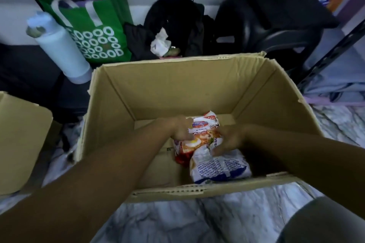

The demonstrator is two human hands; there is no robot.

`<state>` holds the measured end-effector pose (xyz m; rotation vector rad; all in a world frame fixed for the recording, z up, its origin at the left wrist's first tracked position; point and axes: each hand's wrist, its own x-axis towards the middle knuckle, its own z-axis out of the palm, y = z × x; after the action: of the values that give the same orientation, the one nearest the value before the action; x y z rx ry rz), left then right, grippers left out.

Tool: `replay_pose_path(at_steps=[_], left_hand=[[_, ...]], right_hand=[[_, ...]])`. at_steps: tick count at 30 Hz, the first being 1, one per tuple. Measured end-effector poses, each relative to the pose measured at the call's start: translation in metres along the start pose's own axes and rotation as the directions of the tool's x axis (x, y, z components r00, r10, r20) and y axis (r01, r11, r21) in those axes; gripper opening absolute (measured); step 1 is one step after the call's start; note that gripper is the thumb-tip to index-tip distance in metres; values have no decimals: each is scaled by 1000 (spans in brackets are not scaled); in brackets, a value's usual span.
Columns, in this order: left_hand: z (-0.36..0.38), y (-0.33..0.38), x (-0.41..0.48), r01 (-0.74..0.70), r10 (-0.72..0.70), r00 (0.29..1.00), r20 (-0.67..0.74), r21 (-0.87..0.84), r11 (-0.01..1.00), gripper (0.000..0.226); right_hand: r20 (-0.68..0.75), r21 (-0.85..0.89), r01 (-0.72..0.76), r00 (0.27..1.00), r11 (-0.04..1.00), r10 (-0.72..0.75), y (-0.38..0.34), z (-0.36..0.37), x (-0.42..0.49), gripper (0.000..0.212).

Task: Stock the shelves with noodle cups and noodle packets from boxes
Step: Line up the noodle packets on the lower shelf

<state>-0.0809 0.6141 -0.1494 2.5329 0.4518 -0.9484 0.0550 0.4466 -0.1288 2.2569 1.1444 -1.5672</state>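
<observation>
As corrugated cardboard box (187, 89) stands open, left hand (180, 129), right hand (230, 138) clutch crinkly glossy noodle packets (204, 124).

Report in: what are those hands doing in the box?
Grip on the top noodle packet from left hand and right hand. A second packet lies under it in the cardboard box. Box top open, nothing blocking the lift.

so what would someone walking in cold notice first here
The big open cardboard box in the middle, with both hands reaching in: the left hand and right hand grip a colourful noodle packet near its bottom. A second packet lies back side up just nearer the camera, and a bright green bag stands behind the box on the left.
</observation>
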Motion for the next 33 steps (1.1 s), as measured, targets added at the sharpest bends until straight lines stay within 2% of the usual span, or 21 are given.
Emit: replay_pose_path(at_steps=[2,6,10,14,17,20,22,25,27,29,31,33], left_hand=[[10,2,13,9,-10,999,53,25,1000,99],[20,8,26,22,-29,998,59,109,994,122],[18,14,33,33,-34,999,9,85,996,133],[8,8,29,60,-56,998,-33,142,988,127],[2,-11,17,132,-126,991,-41,191,973,125],[-2,-28,-1,241,-238,970,-41,223,945,121],[-3,-35,-12,298,-302,953,-23,251,921,111],[0,-45,-19,360,-380,924,33,254,898,103],[4,-47,-21,367,-393,918,61,247,897,99],[6,-48,-20,359,-394,914,100,256,898,98],[7,-47,-19,341,-382,917,111,279,898,98],[8,-48,-18,342,-380,919,110,263,902,98]], right_hand=[[42,62,-31,999,998,29,7,5,15,102],[174,203,-93,983,975,57,15,19,32,106],[222,248,-133,972,960,77,7,29,26,64],[116,465,-144,988,873,101,18,43,33,85],[49,354,-96,995,930,84,15,32,27,88],[-109,-29,-23,994,999,19,-4,6,17,102],[-170,-249,45,982,967,-89,-17,-5,21,119],[-208,-427,164,939,889,-273,-33,-10,28,122],[-310,-475,123,903,871,-297,-42,-5,30,121],[-414,-466,-46,894,883,-172,-44,3,26,123],[-388,-337,-128,921,933,-14,-37,8,25,125],[-341,-121,-102,938,987,55,-26,8,24,122]])
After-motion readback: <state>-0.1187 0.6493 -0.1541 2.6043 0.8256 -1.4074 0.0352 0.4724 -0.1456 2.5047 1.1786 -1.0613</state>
